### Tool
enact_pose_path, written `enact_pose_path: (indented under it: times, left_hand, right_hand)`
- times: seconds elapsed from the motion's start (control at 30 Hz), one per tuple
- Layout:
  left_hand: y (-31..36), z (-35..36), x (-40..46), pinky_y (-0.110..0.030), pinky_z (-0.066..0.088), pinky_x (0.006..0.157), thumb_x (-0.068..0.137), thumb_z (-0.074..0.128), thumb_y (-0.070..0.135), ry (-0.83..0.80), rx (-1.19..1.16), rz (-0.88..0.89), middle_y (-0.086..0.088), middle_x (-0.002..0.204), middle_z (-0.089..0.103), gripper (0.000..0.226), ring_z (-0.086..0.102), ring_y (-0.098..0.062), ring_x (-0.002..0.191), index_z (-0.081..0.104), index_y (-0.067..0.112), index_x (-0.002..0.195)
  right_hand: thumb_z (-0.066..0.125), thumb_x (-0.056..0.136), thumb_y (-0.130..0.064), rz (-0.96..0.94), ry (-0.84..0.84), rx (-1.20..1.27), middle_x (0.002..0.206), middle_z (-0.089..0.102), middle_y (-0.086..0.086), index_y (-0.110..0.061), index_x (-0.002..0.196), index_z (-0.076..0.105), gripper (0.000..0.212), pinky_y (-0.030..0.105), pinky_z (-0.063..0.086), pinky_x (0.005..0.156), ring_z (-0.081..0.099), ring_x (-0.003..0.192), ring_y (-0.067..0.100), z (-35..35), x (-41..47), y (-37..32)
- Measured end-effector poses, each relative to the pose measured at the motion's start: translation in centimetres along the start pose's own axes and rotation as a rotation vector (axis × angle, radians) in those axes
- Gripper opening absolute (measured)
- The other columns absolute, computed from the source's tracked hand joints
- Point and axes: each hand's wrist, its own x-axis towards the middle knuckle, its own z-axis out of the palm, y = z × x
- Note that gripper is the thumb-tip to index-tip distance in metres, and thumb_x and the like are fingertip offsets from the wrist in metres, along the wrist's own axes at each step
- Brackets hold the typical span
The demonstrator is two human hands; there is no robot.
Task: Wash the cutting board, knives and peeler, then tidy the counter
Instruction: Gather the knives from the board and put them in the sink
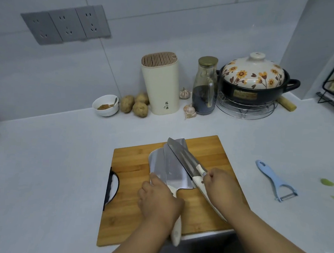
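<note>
— Where the bamboo cutting board (130, 185) lies on the pale counter (50, 167), near edge just over the sink rim (210, 236), what sits on it?

— Three knives, blades fanned and overlapping. The cleaver (159, 165) is lowest and leftmost, a second broad blade (175, 156) lies across it, and a narrower chef's knife (181, 157) rests on top, tip pointing away.

— And the hands?

— The left hand (159, 203) is curled over the cleaver's cream handle (175, 233), fingers reaching the blade heel. The right hand (224, 186) pinches the chef's knife at the junction of blade and handle; its fingers are bent around it.

— The peeler?

— The blue peeler (276, 180) lies flat on the counter, well to the right of the board, untouched. Green peel scraps (327, 182) lie beyond it.

— What's along the wall?

— A cream knife block (161, 86), three potatoes (137, 105) and a white bowl of brown seasoning (105, 105) to its left; garlic bulbs (189, 110), a glass bottle of dark liquid (205, 85), and a flowered clay pot (253, 81) on a wire rack (244, 109) to its right.
</note>
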Motion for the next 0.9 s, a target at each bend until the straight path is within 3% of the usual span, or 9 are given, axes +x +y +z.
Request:
enact_pose_path:
  times: [0.1,0.2,0.33,0.53,0.63,0.7,0.77,0.9]
  left_hand:
    - [-0.4,0.0,0.2,-0.035,0.036,0.102,0.07,0.068,0.039,0.021,-0.013,-0.022,-0.011,0.135,0.039,0.1,0.037,-0.029,0.123,0.013,0.009,0.148]
    - [-0.7,0.1,1.0,-0.034,0.037,0.101,0.069,0.066,0.04,0.033,-0.015,-0.056,-0.011,0.128,0.045,0.083,0.042,-0.029,0.117,0.032,0.007,0.136]
    - [-0.8,0.3,2.0,-0.032,0.043,0.091,0.065,0.067,0.045,0.035,0.003,-0.07,-0.009,0.115,0.053,0.062,0.048,-0.026,0.107,0.048,0.01,0.112]
    - [-1.0,-0.3,3.1,-0.034,0.051,0.083,0.061,0.071,0.064,0.028,0.074,0.015,0.002,0.097,0.061,0.063,0.057,-0.019,0.096,0.057,0.014,0.099]
    - [-1.1,-0.7,3.5,-0.033,0.055,0.073,0.047,0.069,0.057,-0.037,-0.031,-0.017,0.002,0.089,0.064,0.063,0.062,-0.018,0.086,0.06,0.015,0.094]
    - [-1.4,-0.7,3.8,-0.029,0.054,0.067,0.041,0.065,0.055,-0.08,-0.078,-0.041,0.001,0.086,0.065,0.065,0.063,-0.018,0.081,0.061,0.015,0.092]
    - [-1.6,-0.9,3.8,-0.028,0.055,0.065,0.04,0.063,0.055,-0.135,-0.092,-0.06,0.002,0.083,0.065,0.062,0.065,-0.018,0.078,0.063,0.018,0.09]
    - [-1.4,-1.6,3.7,-0.028,0.055,0.065,0.048,0.068,0.051,-0.182,-0.149,-0.031,0.002,0.082,0.066,0.046,0.065,-0.018,0.075,0.064,0.021,0.084]
  right_hand:
    - [0.036,0.101,-0.03,-0.003,-0.009,-0.02,0.096,0.066,0.006,-0.011,0.104,0.064,0.034,0.02,0.029,0.049,0.056,0.076,0.016,0.3,0.1,0.1]
    - [0.037,0.101,-0.037,-0.039,0.011,-0.061,0.103,0.065,0.004,-0.013,0.111,0.063,0.036,0.021,0.038,0.06,0.058,0.083,0.015,0.4,-0.2,0.1]
    - [0.061,0.085,-0.052,-0.012,-0.076,-0.03,0.107,0.062,0.0,-0.018,0.115,0.056,0.046,0.023,0.038,0.061,0.056,0.086,0.014,0.5,-0.1,0.2]
    - [0.075,0.072,-0.051,0.056,-0.184,-0.017,0.112,0.064,0.0,-0.015,0.124,0.052,0.067,0.024,0.04,0.062,0.06,0.097,0.018,-0.3,0.4,-0.2]
    - [0.075,0.072,-0.048,0.075,-0.199,-0.01,0.108,0.065,0.0,-0.016,0.117,0.056,0.059,0.02,0.032,0.051,0.058,0.087,0.016,-0.6,0.2,-0.5]
    - [0.075,0.072,-0.047,0.076,-0.199,-0.006,0.094,0.063,-0.003,-0.017,0.11,0.059,0.051,0.02,0.029,0.049,0.054,0.08,0.014,-0.7,0.2,-0.7]
    - [0.076,0.071,-0.047,0.092,-0.193,0.01,0.079,0.056,-0.006,-0.016,0.1,0.06,0.045,0.021,0.031,0.049,0.054,0.075,0.013,-0.7,0.0,-1.0]
    - [0.075,0.07,-0.038,0.122,-0.179,0.135,0.075,0.061,-0.004,-0.013,0.087,0.065,0.032,0.023,0.038,0.051,0.057,0.069,0.011,-1.0,-0.8,-1.2]
